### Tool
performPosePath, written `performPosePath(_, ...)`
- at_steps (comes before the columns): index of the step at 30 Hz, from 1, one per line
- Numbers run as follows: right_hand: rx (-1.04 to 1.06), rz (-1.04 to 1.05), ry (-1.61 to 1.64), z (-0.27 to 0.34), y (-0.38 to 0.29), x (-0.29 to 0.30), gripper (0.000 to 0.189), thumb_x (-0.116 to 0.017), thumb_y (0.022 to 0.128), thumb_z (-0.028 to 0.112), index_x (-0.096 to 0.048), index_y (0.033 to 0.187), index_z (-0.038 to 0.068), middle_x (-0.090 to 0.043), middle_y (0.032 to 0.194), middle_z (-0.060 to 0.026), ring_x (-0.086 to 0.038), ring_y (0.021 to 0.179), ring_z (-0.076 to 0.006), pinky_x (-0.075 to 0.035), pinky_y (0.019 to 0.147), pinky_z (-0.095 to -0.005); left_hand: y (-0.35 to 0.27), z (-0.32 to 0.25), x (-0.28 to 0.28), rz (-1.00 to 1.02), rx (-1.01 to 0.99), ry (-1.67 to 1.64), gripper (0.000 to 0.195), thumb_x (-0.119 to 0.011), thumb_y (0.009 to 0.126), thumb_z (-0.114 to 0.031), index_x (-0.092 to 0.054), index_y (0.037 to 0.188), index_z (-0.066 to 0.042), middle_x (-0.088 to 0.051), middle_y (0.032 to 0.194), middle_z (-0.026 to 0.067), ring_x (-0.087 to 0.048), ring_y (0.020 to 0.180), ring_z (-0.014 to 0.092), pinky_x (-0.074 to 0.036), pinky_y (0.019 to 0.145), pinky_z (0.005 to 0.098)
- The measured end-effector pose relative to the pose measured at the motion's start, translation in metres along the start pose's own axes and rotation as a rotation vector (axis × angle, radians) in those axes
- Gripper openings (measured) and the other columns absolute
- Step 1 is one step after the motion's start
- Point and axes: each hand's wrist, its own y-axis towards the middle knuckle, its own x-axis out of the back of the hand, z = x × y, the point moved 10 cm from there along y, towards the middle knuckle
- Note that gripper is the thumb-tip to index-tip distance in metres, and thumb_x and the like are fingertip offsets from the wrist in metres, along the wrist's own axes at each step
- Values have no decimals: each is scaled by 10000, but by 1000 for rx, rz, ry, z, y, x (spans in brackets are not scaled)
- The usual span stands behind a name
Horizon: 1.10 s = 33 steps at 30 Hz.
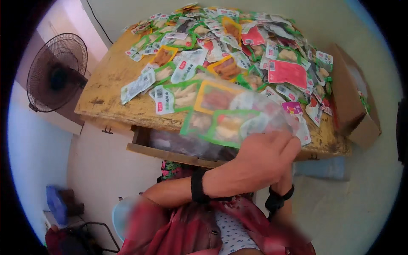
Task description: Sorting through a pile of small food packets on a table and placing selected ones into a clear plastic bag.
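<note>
A clear plastic bag [271, 114] is stretched out to the left over the table's front edge. Through its film I see several sealed snack packets, among them an orange-edged packet [220, 97] and a green-edged packet with pale pieces [228, 126]. My left hand [264, 156] has its fingers closed on the gathered right end of this bag. Close behind it is my right hand [284, 180], mostly covered by the left, so its grip cannot be made out. Both wrists wear black bands. Beyond the bag, a heap of mixed snack packets [220, 41] covers much of the worn wooden table [108, 76].
A drawer [169, 156] with plastic film inside stands pulled out below the table edge. An open cardboard box [350, 92] leans at the right end. To the left is a fan [57, 71]. A light-blue stool [119, 216] shows beside me.
</note>
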Motion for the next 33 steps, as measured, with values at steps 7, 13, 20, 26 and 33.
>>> performPosePath(7,73,-142,-270,15,-1,15,427,-515,1008,149,-487,1412,11,-611,1302,-93,-604,1073,-168,-477,880,-287,-4,3,7,-58,-39,-76,316,-678,737,-88,-587,1031,-14,-605,900,125,-654,739,289,-527,573,384)
performPosePath(13,84,-166,-452,17,-2,19,439,-497,1014,170,-485,1421,5,-601,1328,-112,-587,1157,-217,-460,980,-337,-15,11,7,-35,-8,-145,258,-667,752,-93,-568,978,-18,-608,883,121,-666,741,287,-539,567,393)
performPosePath(20,27,-78,-891,-6,-6,8,454,-465,1023,205,-492,1425,-5,-582,1368,-138,-553,1251,-275,-403,1109,-391,-18,4,8,-10,-38,-145,255,-626,734,-133,-547,950,-22,-595,869,119,-665,736,279,-529,540,371)
performPosePath(26,95,6,-1057,0,5,-12,417,-486,1023,203,-522,1387,5,-603,1330,-123,-570,1198,-251,-419,1050,-373,-24,6,8,-17,-32,-136,320,-632,720,-138,-550,1000,-9,-597,914,135,-662,793,301,-539,630,402)
performPosePath(33,137,33,-1158,7,18,-17,373,-510,1022,202,-558,1343,16,-628,1285,-105,-590,1137,-223,-436,983,-352,-22,9,-1,9,-42,-149,339,-636,722,-133,-566,1029,-10,-619,939,145,-662,798,317,-538,659,418)
